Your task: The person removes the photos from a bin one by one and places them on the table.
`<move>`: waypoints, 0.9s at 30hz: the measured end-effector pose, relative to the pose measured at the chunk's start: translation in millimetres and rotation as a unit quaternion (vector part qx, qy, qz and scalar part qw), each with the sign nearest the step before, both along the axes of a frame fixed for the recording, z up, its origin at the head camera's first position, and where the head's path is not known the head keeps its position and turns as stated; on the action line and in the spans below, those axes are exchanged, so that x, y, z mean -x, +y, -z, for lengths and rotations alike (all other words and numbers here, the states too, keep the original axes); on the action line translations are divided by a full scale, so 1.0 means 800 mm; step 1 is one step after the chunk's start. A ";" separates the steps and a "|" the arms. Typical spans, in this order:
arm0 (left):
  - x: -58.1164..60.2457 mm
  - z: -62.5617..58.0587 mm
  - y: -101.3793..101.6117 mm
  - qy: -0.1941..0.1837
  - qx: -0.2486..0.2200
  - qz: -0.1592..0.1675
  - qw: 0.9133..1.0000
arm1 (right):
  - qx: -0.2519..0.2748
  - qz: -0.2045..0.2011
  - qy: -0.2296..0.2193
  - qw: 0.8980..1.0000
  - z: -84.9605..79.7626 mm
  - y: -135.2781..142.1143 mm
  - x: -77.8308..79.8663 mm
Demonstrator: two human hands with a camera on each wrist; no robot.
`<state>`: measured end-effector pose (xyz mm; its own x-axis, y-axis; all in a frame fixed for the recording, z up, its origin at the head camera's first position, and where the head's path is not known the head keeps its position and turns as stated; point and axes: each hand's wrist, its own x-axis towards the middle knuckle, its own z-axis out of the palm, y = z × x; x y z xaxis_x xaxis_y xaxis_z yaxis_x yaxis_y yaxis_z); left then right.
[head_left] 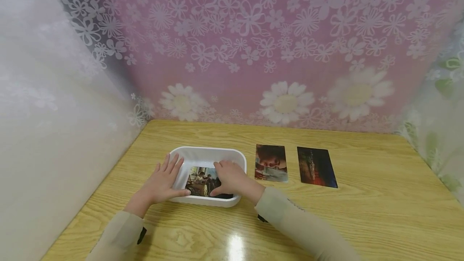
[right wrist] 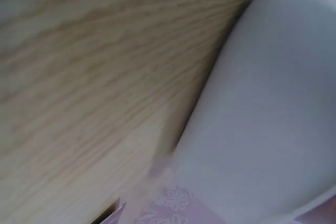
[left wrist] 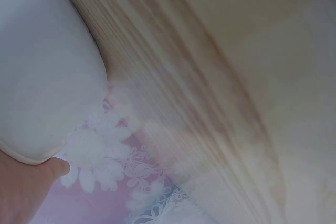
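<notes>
A white plastic tray (head_left: 206,150) with raised walls stands on the table, and a glossy picture card (head_left: 199,180) showing painted figures lies inside it. My left hand (head_left: 163,182) rests over the tray's left rim, its fingers spread and its thumb reaching to the card's lower left corner. In the left wrist view, part of this hand (left wrist: 23,187) shows at the rim of the white tray (left wrist: 47,66). Over the right side of the tray reaches my right hand (head_left: 232,178), with thumb and fingers apart on the card, covering its right part. The right wrist view shows mostly the tray's outer wall (right wrist: 268,103).
Right of the tray, a card with a face on it (head_left: 271,163) lies flat on the wood-grain table (head_left: 380,196). Farther right lies a dark card (head_left: 317,167) with red and blue tones. A flowered pink backdrop (head_left: 235,43) rises behind the table, and pale sheets hang at both sides.
</notes>
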<state>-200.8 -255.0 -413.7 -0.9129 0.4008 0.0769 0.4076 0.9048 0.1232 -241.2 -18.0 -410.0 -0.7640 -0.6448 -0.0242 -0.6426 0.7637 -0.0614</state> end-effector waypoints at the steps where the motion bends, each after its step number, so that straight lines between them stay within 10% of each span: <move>1: 0.000 0.000 0.000 -0.001 0.000 0.001 1.000 | -0.019 0.001 0.001 1.000 0.002 -0.001 0.000; 13: 0.001 0.001 0.001 0.009 0.011 0.001 1.000 | -0.083 0.032 -0.024 0.996 0.006 -0.005 -0.002; 27: 0.000 0.000 -0.001 0.001 0.000 0.002 1.000 | 0.037 0.065 -0.002 0.997 0.006 -0.005 0.004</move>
